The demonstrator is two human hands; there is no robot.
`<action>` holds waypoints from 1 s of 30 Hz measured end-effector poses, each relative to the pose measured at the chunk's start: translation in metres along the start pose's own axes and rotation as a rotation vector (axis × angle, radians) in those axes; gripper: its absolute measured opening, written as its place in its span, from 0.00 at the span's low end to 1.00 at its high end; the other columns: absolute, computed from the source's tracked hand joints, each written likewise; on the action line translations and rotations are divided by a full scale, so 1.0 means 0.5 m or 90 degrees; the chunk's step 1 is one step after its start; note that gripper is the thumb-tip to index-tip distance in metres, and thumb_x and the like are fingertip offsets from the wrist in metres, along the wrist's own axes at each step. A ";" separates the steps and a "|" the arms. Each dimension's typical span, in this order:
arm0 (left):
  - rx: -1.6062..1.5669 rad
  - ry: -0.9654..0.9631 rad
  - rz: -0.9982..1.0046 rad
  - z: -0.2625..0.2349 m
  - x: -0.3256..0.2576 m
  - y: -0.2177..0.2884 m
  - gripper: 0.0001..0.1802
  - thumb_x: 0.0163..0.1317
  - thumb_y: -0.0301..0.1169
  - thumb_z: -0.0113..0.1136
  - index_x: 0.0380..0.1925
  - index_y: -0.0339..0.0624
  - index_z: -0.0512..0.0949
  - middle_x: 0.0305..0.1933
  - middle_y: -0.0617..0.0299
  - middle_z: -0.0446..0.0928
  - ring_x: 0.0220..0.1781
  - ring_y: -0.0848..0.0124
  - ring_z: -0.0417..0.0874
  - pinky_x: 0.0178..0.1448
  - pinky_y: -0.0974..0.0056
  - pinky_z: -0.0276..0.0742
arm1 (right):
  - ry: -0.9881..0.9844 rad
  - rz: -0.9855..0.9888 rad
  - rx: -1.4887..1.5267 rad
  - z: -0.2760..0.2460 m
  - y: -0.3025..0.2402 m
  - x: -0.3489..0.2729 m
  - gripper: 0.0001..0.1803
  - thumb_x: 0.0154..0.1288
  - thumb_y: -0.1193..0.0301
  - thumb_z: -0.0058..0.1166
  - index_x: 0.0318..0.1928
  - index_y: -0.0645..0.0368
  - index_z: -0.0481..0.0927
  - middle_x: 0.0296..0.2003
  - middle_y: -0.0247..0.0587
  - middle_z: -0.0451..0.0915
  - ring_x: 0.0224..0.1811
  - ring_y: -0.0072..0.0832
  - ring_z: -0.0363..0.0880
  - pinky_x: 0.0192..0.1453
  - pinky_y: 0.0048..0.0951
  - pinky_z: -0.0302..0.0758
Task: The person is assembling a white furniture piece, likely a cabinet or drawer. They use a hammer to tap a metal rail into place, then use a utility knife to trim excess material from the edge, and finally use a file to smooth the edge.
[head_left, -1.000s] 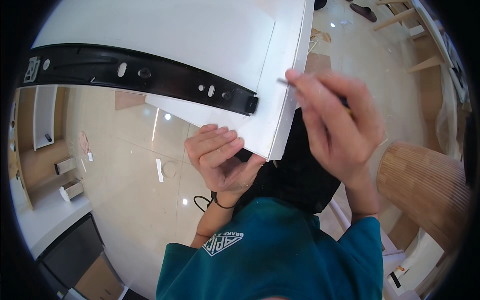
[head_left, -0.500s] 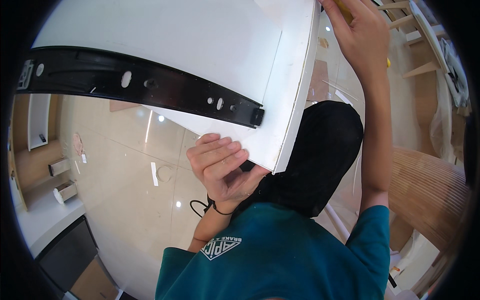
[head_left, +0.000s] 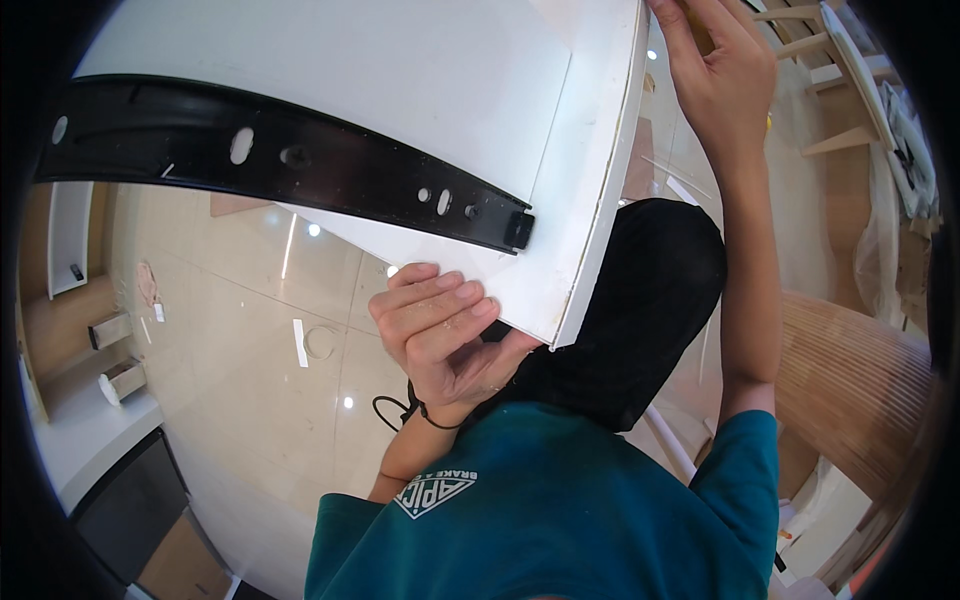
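A white drawer (head_left: 450, 90) is tilted up in front of me, its corner above my knee. Along its side runs a black metal drawer slide (head_left: 345, 175) with oval slots and round holes, one of them apparently filled by a dark screw. My left hand (head_left: 435, 325) grips the drawer's lower edge close to the corner, fingers over the panel and thumb beneath. At the drawer's far right edge, my right hand (head_left: 735, 90) is curled round something yellow, mostly hidden behind the fingers and cut off by the frame.
A tiled floor (head_left: 230, 330) with scraps and a coiled strip (head_left: 320, 343) lies to the left. Cabinet parts (head_left: 110, 420) stand at far left. On the right are a ribbed wooden panel (head_left: 850, 370) and a piece with wooden legs (head_left: 845, 140). My bent knee (head_left: 665, 265) is under the drawer.
The drawer and its slide have shifted slightly, the corner a little to the right. Both hands keep their places, with the left still gripping the edge.
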State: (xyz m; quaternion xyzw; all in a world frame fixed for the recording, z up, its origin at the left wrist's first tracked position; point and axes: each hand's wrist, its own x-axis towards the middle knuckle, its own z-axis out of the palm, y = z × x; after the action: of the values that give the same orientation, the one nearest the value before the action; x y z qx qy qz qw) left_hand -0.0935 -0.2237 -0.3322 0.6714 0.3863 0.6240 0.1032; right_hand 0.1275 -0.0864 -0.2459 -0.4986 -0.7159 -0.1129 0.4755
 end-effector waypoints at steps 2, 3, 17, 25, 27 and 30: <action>0.004 -0.005 0.003 -0.002 -0.002 -0.002 0.24 0.49 0.45 0.78 0.41 0.51 0.77 0.43 0.69 0.75 0.50 0.70 0.74 0.59 0.58 0.72 | -0.026 0.008 -0.024 -0.005 -0.002 0.010 0.06 0.64 0.79 0.56 0.40 0.67 0.82 0.31 0.42 0.80 0.31 0.28 0.78 0.34 0.25 0.72; 0.005 -0.007 0.004 -0.004 -0.002 -0.003 0.24 0.49 0.45 0.78 0.41 0.51 0.77 0.43 0.69 0.74 0.50 0.70 0.74 0.59 0.58 0.72 | -0.049 0.036 -0.020 -0.011 -0.009 0.013 0.06 0.64 0.79 0.56 0.40 0.67 0.82 0.31 0.42 0.80 0.31 0.28 0.78 0.34 0.25 0.72; -0.027 0.010 -0.008 0.002 -0.007 -0.003 0.25 0.47 0.44 0.79 0.42 0.52 0.78 0.45 0.69 0.75 0.51 0.70 0.74 0.60 0.58 0.71 | -0.012 0.001 -0.069 0.004 0.002 0.013 0.06 0.64 0.78 0.56 0.40 0.66 0.82 0.31 0.43 0.79 0.31 0.33 0.79 0.35 0.27 0.72; -0.027 0.013 -0.016 0.002 -0.004 0.001 0.24 0.48 0.43 0.79 0.42 0.51 0.78 0.45 0.69 0.75 0.51 0.69 0.73 0.60 0.57 0.71 | -0.012 -0.087 -0.040 -0.003 -0.001 -0.014 0.07 0.60 0.82 0.57 0.39 0.66 0.83 0.32 0.46 0.80 0.33 0.37 0.81 0.37 0.31 0.74; -0.025 0.011 -0.016 0.004 -0.001 0.002 0.24 0.48 0.43 0.78 0.42 0.51 0.78 0.45 0.68 0.75 0.51 0.69 0.73 0.60 0.57 0.71 | -0.038 -0.097 -0.062 -0.015 -0.012 -0.024 0.07 0.60 0.82 0.58 0.39 0.65 0.83 0.32 0.46 0.80 0.34 0.36 0.81 0.39 0.31 0.74; -0.010 0.007 -0.016 0.001 -0.004 0.002 0.23 0.49 0.43 0.78 0.41 0.50 0.77 0.44 0.68 0.75 0.50 0.69 0.74 0.60 0.56 0.72 | -0.063 -0.130 -0.044 -0.030 -0.034 -0.040 0.09 0.60 0.81 0.60 0.42 0.60 0.86 0.34 0.41 0.81 0.34 0.31 0.80 0.37 0.27 0.75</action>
State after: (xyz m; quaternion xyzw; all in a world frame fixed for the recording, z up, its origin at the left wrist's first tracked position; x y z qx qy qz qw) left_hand -0.0925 -0.2252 -0.3332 0.6623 0.3904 0.6291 0.1145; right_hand 0.1231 -0.1164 -0.2487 -0.4444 -0.7813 -0.1604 0.4078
